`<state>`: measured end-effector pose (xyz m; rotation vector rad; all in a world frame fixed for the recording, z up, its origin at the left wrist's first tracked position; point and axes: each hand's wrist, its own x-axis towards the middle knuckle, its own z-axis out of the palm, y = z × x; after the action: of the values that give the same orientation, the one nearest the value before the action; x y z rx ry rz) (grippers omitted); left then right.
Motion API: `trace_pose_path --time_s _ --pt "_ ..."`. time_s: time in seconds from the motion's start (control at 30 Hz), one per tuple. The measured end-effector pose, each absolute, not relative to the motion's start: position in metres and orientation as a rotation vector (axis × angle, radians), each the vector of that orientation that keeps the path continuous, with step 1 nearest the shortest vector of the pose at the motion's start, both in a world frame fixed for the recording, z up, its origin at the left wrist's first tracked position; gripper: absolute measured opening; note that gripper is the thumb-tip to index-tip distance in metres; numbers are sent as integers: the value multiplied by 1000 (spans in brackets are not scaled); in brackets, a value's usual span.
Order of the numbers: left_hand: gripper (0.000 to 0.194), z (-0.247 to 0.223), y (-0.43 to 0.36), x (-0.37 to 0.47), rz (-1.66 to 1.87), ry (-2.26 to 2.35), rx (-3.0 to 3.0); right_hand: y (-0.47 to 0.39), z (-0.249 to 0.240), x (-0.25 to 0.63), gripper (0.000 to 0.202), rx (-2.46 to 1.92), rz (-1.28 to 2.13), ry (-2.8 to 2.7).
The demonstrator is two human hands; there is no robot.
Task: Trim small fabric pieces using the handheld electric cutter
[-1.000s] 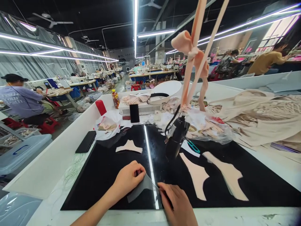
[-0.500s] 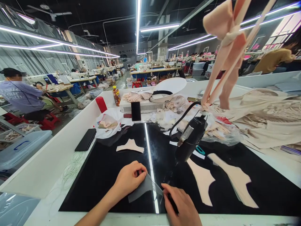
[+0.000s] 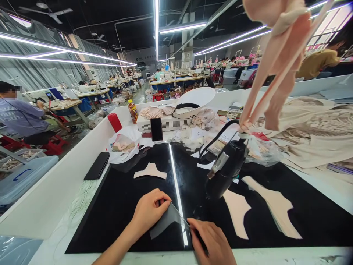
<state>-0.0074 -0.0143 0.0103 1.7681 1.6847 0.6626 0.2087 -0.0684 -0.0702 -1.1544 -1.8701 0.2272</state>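
Note:
Pinched between my left hand's point(image 3: 150, 207) thumb and fingers is one corner of a thin see-through sheet point(image 3: 168, 218) with a greyish curved part. At its other end, the thumb and fingers of my right hand point(image 3: 211, 238) close on the edge. Stretched between both hands, the sheet lies just over the glossy black work surface point(image 3: 110, 217). Beyond my left hand rests a beige cut fabric piece point(image 3: 150, 171). To the right of my right hand lie another beige piece point(image 3: 237, 213) and a layered stack of beige pieces point(image 3: 273, 208).
A black cylindrical tool point(image 3: 227, 175) hangs from pink fabric strips point(image 3: 271, 70) above the surface, its cable looping left. Behind stand a phone point(image 3: 156, 129), a white plastic bag point(image 3: 124, 145) and a bottle point(image 3: 132, 111). A black case point(image 3: 96, 166) lies left; fabric heaps point(image 3: 317, 143) lie right.
The view has shifted slightly, and the hanging tool with its strips appears a little further right. Both hands keep their hold on the see-through sheet, nearly unmoved.

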Motion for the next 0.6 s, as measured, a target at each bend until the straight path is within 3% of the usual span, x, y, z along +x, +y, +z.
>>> trace_pose_path --time_s 0.6 --pt "46 -23 -3 -25 952 1545 1526 -63 -62 234 20 -1204 35 -1919"
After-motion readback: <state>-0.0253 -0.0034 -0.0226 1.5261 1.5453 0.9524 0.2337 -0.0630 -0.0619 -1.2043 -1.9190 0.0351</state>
